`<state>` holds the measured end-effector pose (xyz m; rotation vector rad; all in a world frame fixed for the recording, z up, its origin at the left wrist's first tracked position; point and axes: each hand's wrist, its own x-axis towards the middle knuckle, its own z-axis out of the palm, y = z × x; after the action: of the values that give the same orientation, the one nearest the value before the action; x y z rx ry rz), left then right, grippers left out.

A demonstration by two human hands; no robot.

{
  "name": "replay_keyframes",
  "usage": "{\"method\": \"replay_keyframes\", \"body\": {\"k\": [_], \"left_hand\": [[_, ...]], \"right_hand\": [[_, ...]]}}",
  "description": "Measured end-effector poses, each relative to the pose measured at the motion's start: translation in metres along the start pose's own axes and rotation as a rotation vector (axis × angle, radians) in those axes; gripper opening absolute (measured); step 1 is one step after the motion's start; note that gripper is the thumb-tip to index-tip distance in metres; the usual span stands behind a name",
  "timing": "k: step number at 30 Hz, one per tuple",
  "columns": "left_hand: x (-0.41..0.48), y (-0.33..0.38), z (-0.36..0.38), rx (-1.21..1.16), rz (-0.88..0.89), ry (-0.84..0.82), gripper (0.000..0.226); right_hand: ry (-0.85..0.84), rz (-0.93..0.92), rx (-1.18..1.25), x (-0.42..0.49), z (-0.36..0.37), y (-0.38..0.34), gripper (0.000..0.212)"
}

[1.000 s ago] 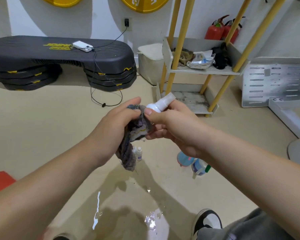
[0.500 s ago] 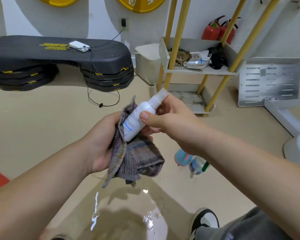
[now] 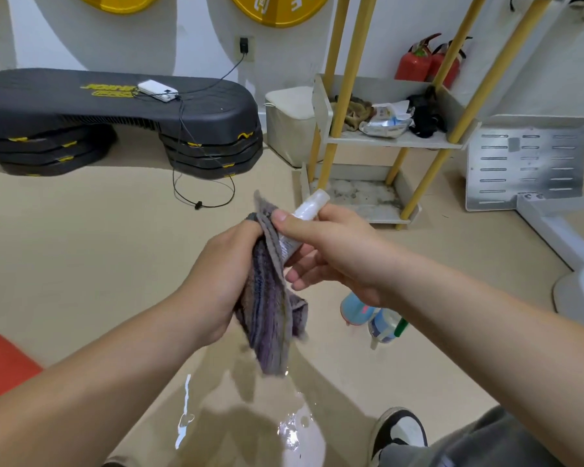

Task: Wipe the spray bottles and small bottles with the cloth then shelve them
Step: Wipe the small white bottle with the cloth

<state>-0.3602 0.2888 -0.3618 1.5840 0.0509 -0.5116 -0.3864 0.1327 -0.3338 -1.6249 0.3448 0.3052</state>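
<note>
At centre frame the right hand (image 3: 338, 251) pinches a small white bottle (image 3: 309, 205), with the thumb pressed over its upper side and the fingers (image 3: 304, 274) loosely spread beneath. The capped end points to the upper right and the lower body rests against the cloth (image 3: 270, 315). The left hand (image 3: 223, 281) is curled round the bunched cloth, whose free end hangs below. Two further bottles (image 3: 354, 308) sit on the floor under the right wrist, and the shelf (image 3: 395, 141) stands at upper right.

the lower body of the small white plastic spray bottle (image 3: 309, 205) is hidden behind the striped grey-purple cloth (image 3: 270, 305) and the right hand (image 3: 334, 251). the two pale blue bottles (image 3: 353, 310) on the near floor are half covered by the right forearm (image 3: 452, 325), and their labels are too small to read.
</note>
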Motion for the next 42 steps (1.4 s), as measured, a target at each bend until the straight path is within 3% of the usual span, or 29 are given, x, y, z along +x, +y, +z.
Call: {"method": "replay_keyframes", "body": {"k": [3, 6, 8, 12, 14, 18, 20, 22, 24, 26, 29, 32, 35, 37, 39, 41, 42], "left_hand": [[0.0, 0.005, -0.004, -0.24, -0.202, -0.134, 0.038], [0.004, 0.006, -0.013, -0.285, -0.323, -0.178, 0.036], [0.006, 0.003, -0.018, -0.275, -0.348, -0.218, 0.037], [0.005, -0.001, -0.017, -0.237, -0.331, -0.235, 0.047], [-0.001, 0.004, -0.01, -0.056, -0.2, -0.182, 0.044], [-0.008, -0.003, -0.002, 0.556, 0.433, -0.071, 0.016], [-0.006, -0.011, -0.002, 0.658, 0.542, -0.063, 0.013], [-0.005, -0.009, 0.001, 0.385, 0.371, -0.107, 0.014], [0.0, -0.005, 0.002, 0.117, 0.121, -0.169, 0.032], [0.003, -0.003, -0.001, -0.003, -0.052, -0.231, 0.049], [-0.001, -0.001, -0.006, -0.118, -0.164, -0.36, 0.052], [-0.002, 0.007, -0.011, -0.163, -0.23, -0.457, 0.049], [0.0, 0.01, -0.011, -0.134, -0.234, -0.473, 0.053], [-0.001, 0.009, -0.004, -0.083, -0.141, -0.361, 0.051], [-0.005, 0.005, 0.004, 0.146, 0.073, -0.178, 0.033], [-0.009, 0.002, 0.007, 0.29, 0.278, -0.113, 0.018], [-0.009, 0.0, 0.007, 0.291, 0.293, -0.122, 0.015]], "right_hand": [[0.012, -0.027, -0.12, 0.001, -0.011, -0.003, 0.059], [0.061, -0.091, -0.02, 0.002, -0.021, -0.008, 0.026], [0.058, -0.122, 0.002, 0.001, -0.023, -0.009, 0.018], [0.065, -0.185, -0.158, 0.0, -0.02, -0.006, 0.022], [0.089, -0.202, -0.228, -0.001, -0.015, -0.005, 0.026], [0.158, -0.205, -0.207, -0.002, -0.001, 0.0, 0.027], [0.195, -0.208, -0.183, -0.002, 0.004, 0.001, 0.029], [0.227, -0.221, -0.161, 0.0, 0.005, 0.0, 0.033], [0.226, -0.216, -0.144, 0.001, 0.003, -0.002, 0.036], [0.169, -0.178, -0.109, 0.002, 0.0, -0.003, 0.035], [0.058, -0.126, -0.096, -0.001, -0.005, -0.003, 0.027], [-0.038, -0.135, -0.09, -0.004, -0.008, -0.006, 0.006], [-0.057, -0.162, -0.081, -0.006, -0.01, -0.007, 0.005], [-0.003, -0.169, -0.082, -0.003, -0.01, -0.006, 0.016], [0.09, -0.164, -0.093, 0.001, -0.011, -0.003, 0.028], [0.167, -0.133, -0.081, 0.004, -0.011, 0.0, 0.038], [0.177, -0.112, -0.066, 0.005, -0.011, 0.001, 0.04]]}}
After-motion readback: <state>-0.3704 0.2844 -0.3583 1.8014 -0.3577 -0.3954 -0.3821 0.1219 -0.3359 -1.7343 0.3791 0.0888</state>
